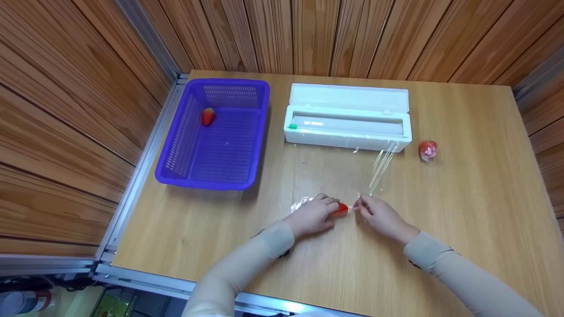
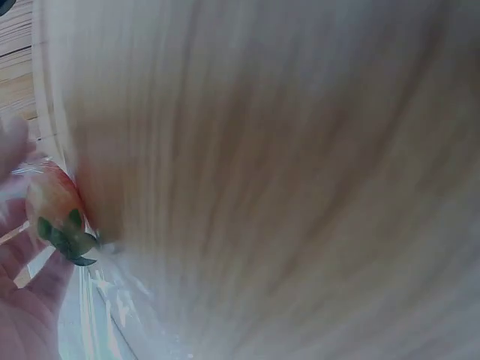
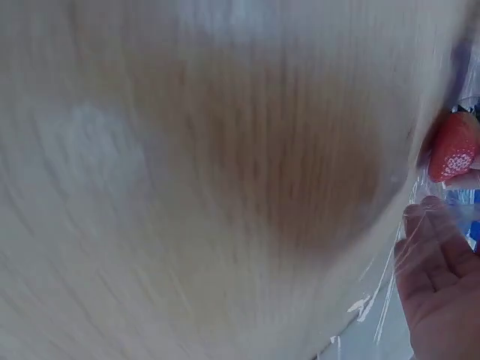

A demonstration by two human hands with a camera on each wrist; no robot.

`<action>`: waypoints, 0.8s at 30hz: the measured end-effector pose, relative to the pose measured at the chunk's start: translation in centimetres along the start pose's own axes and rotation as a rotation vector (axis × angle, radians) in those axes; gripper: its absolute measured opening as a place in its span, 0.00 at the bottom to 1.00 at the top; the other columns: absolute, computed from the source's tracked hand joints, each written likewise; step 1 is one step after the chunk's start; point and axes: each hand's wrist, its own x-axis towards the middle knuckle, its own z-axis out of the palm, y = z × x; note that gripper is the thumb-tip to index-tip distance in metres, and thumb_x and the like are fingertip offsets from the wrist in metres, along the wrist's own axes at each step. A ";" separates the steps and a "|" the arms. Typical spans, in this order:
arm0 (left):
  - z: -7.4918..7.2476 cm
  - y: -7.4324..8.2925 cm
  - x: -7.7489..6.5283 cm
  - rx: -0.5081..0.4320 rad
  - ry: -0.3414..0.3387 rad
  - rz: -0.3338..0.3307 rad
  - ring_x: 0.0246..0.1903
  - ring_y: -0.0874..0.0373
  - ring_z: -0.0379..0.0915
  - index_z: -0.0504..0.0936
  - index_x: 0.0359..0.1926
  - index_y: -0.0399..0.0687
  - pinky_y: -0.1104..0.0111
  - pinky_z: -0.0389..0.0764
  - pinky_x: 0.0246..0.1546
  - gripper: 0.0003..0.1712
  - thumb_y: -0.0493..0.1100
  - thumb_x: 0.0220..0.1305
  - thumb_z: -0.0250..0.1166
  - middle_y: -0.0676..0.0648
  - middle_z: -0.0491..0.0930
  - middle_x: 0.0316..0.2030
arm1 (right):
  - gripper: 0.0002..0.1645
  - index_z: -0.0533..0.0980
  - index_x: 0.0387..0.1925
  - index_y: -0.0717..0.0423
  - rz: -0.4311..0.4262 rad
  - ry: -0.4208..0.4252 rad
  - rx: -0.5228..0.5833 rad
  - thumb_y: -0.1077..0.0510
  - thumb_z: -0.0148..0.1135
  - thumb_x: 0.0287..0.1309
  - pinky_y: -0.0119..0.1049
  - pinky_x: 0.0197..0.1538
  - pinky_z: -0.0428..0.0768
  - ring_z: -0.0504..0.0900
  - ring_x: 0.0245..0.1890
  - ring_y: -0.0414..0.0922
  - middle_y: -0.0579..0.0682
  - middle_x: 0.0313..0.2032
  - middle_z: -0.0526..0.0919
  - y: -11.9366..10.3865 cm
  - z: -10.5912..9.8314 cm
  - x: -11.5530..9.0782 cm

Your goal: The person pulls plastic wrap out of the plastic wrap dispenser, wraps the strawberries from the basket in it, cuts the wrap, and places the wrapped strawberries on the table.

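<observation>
My left hand (image 1: 312, 214) grips a red strawberry (image 1: 341, 210) just above the table, with clear cling film about it. In the left wrist view the strawberry (image 2: 54, 196) shows its green leaves beside my fingers. At the strawberry's right end, my right hand (image 1: 382, 219) pinches a twisted bit of the film. From there a gathered strand of cling film (image 1: 380, 171) stretches back to the white dispenser box (image 1: 343, 140). The right wrist view has the red strawberry (image 3: 454, 146) at its right edge, above my right fingers; the thumb is hidden there.
The box's lid stands open, showing the film roll (image 1: 348, 125). A purple basket (image 1: 263, 127) at the left holds one strawberry (image 1: 208, 116). Right of the box lies a film-wrapped strawberry (image 1: 428, 150). Wooden panels (image 1: 315, 37) border the table at the back and sides.
</observation>
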 end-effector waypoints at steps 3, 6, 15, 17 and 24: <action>0.0 -0.2 0.1 -0.001 0.023 0.001 0.52 0.62 0.65 0.73 0.47 0.60 0.70 0.72 0.52 0.14 0.50 0.60 0.54 0.57 0.71 0.53 | 0.05 0.68 0.35 0.51 0.055 -0.009 0.100 0.56 0.47 0.60 0.31 0.31 0.73 0.71 0.29 0.42 0.49 0.31 0.75 0.7 -0.2 0.2; 0.0 -0.4 0.4 -0.010 0.054 0.020 0.49 0.63 0.67 0.75 0.46 0.59 0.71 0.72 0.52 0.12 0.49 0.62 0.51 0.57 0.74 0.49 | 0.05 0.68 0.35 0.51 0.082 -0.013 0.170 0.55 0.47 0.60 0.29 0.28 0.72 0.70 0.27 0.42 0.48 0.30 0.72 1.4 -0.5 0.4; -0.4 -0.7 1.1 -0.082 0.103 0.065 0.40 0.62 0.69 0.78 0.36 0.54 0.74 0.72 0.45 0.06 0.43 0.58 0.56 0.57 0.79 0.38 | 0.18 0.68 0.36 0.48 0.079 -0.066 0.124 0.40 0.51 0.54 0.32 0.26 0.72 0.69 0.25 0.41 0.50 0.29 0.71 2.7 -2.0 -0.7; -0.5 -0.8 1.2 -0.098 0.099 0.061 0.39 0.62 0.70 0.79 0.35 0.54 0.75 0.71 0.44 0.06 0.42 0.58 0.56 0.57 0.79 0.37 | 0.19 0.70 0.34 0.47 -0.005 -0.036 -0.061 0.39 0.58 0.48 0.32 0.29 0.70 0.68 0.27 0.40 0.45 0.29 0.70 2.8 -2.0 -1.3; -0.9 -0.8 1.5 -0.189 0.054 -0.003 0.37 0.63 0.69 0.79 0.33 0.54 0.74 0.72 0.42 0.04 0.43 0.56 0.59 0.57 0.79 0.34 | 0.04 0.72 0.25 0.52 -0.121 0.066 -0.171 0.59 0.60 0.47 0.31 0.35 0.70 0.68 0.30 0.37 0.43 0.27 0.73 3.7 -2.0 -2.5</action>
